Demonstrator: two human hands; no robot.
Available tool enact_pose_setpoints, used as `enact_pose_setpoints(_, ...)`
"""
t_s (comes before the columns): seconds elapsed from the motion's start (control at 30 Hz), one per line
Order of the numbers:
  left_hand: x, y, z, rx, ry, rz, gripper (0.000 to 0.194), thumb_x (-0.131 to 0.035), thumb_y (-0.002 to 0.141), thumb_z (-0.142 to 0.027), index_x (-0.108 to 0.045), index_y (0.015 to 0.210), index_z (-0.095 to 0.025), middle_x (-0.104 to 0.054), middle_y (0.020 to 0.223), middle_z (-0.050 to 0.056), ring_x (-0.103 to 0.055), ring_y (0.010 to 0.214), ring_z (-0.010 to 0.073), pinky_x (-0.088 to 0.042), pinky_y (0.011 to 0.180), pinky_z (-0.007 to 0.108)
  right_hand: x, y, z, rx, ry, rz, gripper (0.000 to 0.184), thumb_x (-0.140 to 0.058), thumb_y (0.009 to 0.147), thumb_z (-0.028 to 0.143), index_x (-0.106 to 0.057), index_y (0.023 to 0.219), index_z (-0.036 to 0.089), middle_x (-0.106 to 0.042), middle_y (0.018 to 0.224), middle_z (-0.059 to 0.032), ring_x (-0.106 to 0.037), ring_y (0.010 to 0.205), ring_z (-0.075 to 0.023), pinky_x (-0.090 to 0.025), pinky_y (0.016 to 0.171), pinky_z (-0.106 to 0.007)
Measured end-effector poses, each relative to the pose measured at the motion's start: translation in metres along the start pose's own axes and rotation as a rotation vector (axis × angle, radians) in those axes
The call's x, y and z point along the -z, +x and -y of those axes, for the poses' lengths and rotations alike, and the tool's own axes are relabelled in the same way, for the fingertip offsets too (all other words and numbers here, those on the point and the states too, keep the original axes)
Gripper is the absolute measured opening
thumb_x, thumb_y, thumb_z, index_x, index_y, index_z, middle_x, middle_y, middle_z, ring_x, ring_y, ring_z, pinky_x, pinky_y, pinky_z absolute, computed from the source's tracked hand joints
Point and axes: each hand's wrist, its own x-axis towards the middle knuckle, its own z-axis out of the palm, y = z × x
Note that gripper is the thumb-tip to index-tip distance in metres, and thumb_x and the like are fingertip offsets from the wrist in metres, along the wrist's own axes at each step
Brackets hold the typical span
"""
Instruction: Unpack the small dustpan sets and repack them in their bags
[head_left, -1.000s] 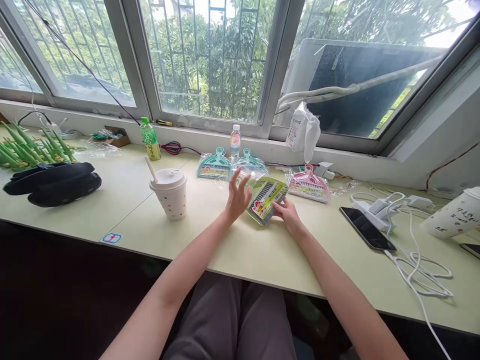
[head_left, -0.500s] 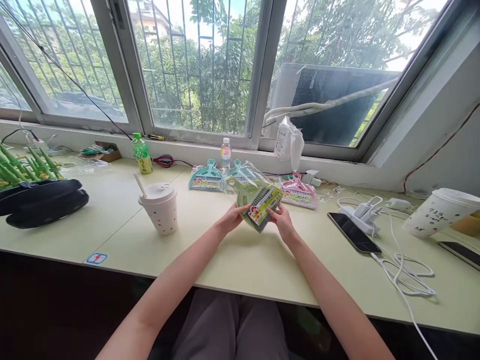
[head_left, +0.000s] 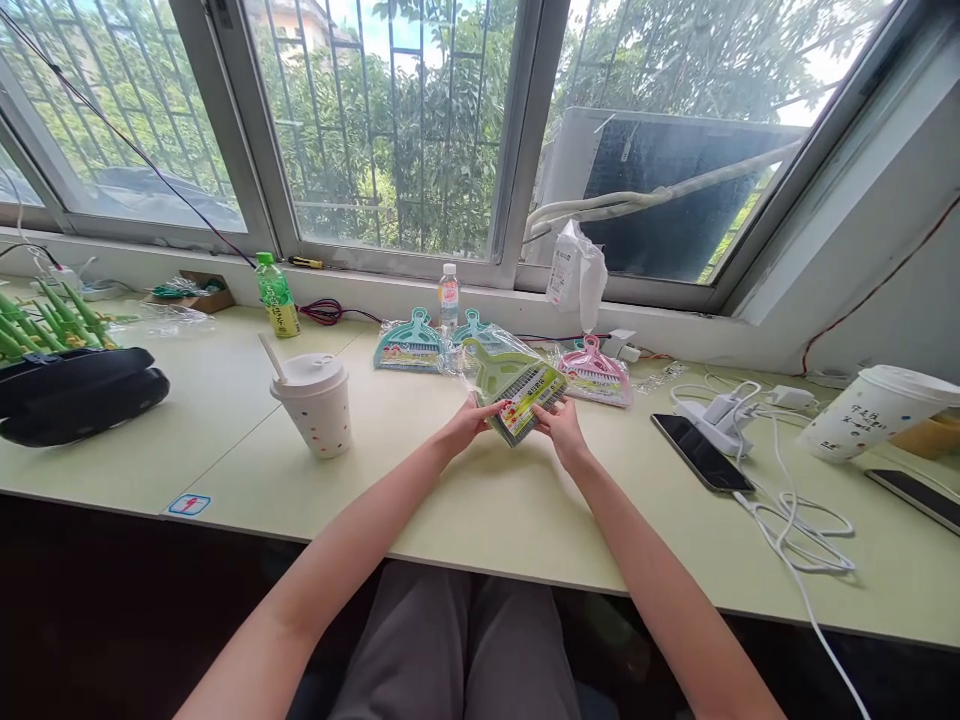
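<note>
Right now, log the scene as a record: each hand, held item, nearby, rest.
left hand: gripping green brush from the left
right hand: gripping same brush from the right
held item: green brush, in clear wrap with printed card
nearby: teal brushes and pink brush, both wrapped, beyond the hands
rest: dotted cup, phone, green bottle

Left hand (head_left: 469,425) raised earlier, now gripping bagged green dustpan (head_left: 517,398).

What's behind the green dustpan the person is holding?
Behind the bagged green dustpan lies a teal dustpan, its lower part hidden; a pink dustpan lies to the right.
</note>
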Motion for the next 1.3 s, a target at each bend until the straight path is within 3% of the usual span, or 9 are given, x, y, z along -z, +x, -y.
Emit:
enact_pose_setpoints(0.1,-0.001,0.001,0.002,-0.034,-0.002,-0.047,0.062,-0.083,0.065,-0.033,-0.060,0.120,-0.016,-0.065,0.121,0.014,-0.060,0.113,0.0317,-0.046,0.095,0.045,0.002,0.001,0.000,0.024,-0.001,0.000,0.049,-0.079,0.063,0.022,-0.043,0.095,0.026,-0.065,0.099,-0.0019,-0.067,0.095,-0.0195,-0.062,0.079,-0.037)
enact_pose_setpoints(0.27,-0.002,0.002,0.003,-0.036,-0.012,-0.097,0.059,-0.083,0.062,-0.029,-0.062,0.115,-0.014,-0.067,0.116,0.014,-0.061,0.111,0.0315,-0.044,0.098,0.046,0.003,0.000,0.001,0.104,0.099,0.068,0.049,-0.081,0.059,0.025,-0.054,0.100,0.024,-0.066,0.105,-0.0019,-0.063,0.107,-0.0184,-0.054,0.095,-0.033)
enact_pose_setpoints(0.47,-0.002,0.003,-0.001,-0.157,0.060,-0.116,0.066,-0.080,0.060,-0.026,-0.054,0.121,-0.018,-0.065,0.117,0.010,-0.059,0.110,0.0307,-0.048,0.091,0.043,0.004,0.005,-0.002,0.034,0.134,0.051,0.056,-0.087,0.049,0.022,-0.057,0.096,0.023,-0.071,0.095,-0.0004,-0.067,0.101,-0.0200,-0.055,0.094,-0.036)
enact_pose_setpoints(0.63,0.000,0.005,-0.004,-0.208,0.121,-0.142,0.069,-0.078,0.059,-0.023,-0.052,0.123,-0.017,-0.063,0.118,0.010,-0.055,0.116,0.0301,-0.044,0.099,0.043,0.004,0.007,-0.003,-0.072,0.185,0.118,0.046,-0.083,0.054,0.014,-0.060,0.092,0.023,-0.072,0.092,-0.0003,-0.070,0.094,-0.0186,-0.057,0.091,-0.034)
enact_pose_setpoints(0.8,0.003,0.003,-0.010,-0.234,0.124,-0.089,0.077,-0.079,0.063,-0.027,-0.046,0.132,-0.018,-0.062,0.119,0.010,-0.052,0.120,0.0302,-0.042,0.102,0.045,-0.002,-0.001,0.000,-0.161,0.229,0.232,0.027,-0.074,0.070,0.017,-0.064,0.095,0.021,-0.074,0.097,-0.0023,-0.071,0.091,-0.0189,-0.059,0.090,-0.034)
enact_pose_setpoints(0.93,0.003,-0.003,-0.012,-0.191,0.139,-0.032,0.083,-0.080,0.066,-0.032,-0.041,0.138,-0.023,-0.059,0.127,0.011,-0.049,0.123,0.0325,-0.044,0.099,0.047,-0.004,-0.005,-0.001,-0.257,0.247,0.330,0.022,-0.073,0.074,0.018,-0.068,0.096,0.017,-0.075,0.096,-0.0066,-0.072,0.087,-0.0199,-0.061,0.082,-0.031)
enact_pose_setpoints(1.07,0.004,-0.004,-0.011,-0.091,0.113,-0.001,0.078,-0.077,0.070,-0.041,-0.041,0.138,-0.027,-0.057,0.132,0.009,-0.052,0.120,0.0328,-0.047,0.094,0.046,-0.003,-0.003,-0.002,-0.185,0.322,0.276,0.025,-0.075,0.073,0.017,-0.069,0.097,0.019,-0.075,0.100,-0.0048,-0.072,0.090,-0.0188,-0.061,0.082,-0.028)
enact_pose_setpoints(1.2,0.004,0.004,-0.003,0.009,-0.039,-0.072,0.063,-0.053,0.084,-0.062,-0.050,0.130,-0.018,-0.063,0.121,0.012,-0.059,0.112,0.0308,-0.049,0.092,0.046,-0.004,-0.001,-0.001,-0.141,0.358,0.212,0.024,-0.079,0.068,0.018,-0.070,0.091,0.019,-0.075,0.097,-0.0032,-0.072,0.088,-0.0188,-0.062,0.080,-0.028)
enact_pose_setpoints(1.3,-0.001,0.007,0.002,0.030,-0.080,-0.109,0.062,-0.045,0.088,-0.063,-0.053,0.127,-0.016,-0.064,0.120,0.012,-0.060,0.110,0.0292,-0.049,0.093,0.044,-0.004,0.000,-0.002,-0.110,0.368,0.203,0.025,-0.081,0.066,0.019,-0.070,0.088,0.019,-0.075,0.096,-0.0026,-0.071,0.087,-0.0183,-0.062,0.078,-0.027)
